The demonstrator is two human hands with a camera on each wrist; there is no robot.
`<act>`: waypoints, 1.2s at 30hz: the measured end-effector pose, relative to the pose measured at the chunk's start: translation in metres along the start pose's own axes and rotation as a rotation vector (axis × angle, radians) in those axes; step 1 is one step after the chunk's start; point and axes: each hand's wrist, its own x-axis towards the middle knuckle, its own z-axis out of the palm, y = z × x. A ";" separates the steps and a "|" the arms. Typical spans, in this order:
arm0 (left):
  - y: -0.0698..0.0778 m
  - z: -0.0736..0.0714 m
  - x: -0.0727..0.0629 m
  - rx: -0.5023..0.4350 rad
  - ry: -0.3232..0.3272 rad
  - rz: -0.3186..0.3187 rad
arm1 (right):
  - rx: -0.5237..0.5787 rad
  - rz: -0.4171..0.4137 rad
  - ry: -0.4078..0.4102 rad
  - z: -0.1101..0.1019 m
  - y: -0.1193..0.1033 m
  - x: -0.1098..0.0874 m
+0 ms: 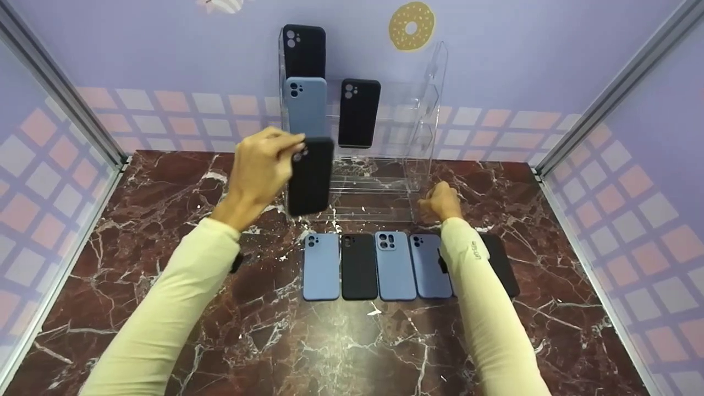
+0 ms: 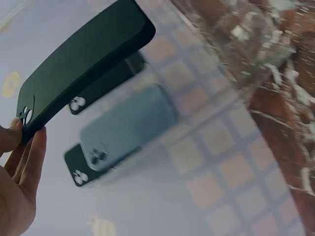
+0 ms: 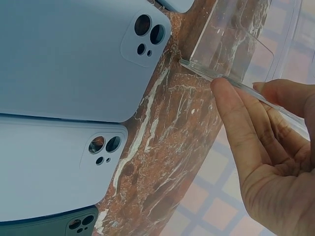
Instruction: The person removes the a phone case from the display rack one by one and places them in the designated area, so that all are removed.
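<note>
Your left hand [image 1: 263, 164] pinches a black phone case [image 1: 312, 179] at its camera end, in front of the clear rack [image 1: 371, 186]; your right hand [image 1: 442, 201] grips the rack's side edge.

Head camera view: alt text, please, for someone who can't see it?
A person's left hand holds a black phone case by an upper corner before a clear tiered stand, while the right hand grips the stand's side. Two black cases and a blue one sit in the stand; a row of bluish and black cases lies on the red marbled table.
</note>
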 end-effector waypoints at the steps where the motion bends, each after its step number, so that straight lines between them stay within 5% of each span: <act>1: -0.003 -0.002 -0.004 0.005 -0.012 -0.020 | 0.002 0.005 0.001 0.000 0.000 0.000; 9: -0.031 -0.005 -0.037 0.052 -0.152 -0.167 | -0.004 0.020 0.004 -0.003 0.001 0.000; 21: -0.073 0.009 -0.079 0.113 -0.382 -0.331 | -0.006 0.009 -0.006 -0.004 0.000 -0.001; 36: -0.107 0.027 -0.110 0.076 -0.518 -0.520 | 0.000 0.022 -0.019 0.000 -0.001 0.000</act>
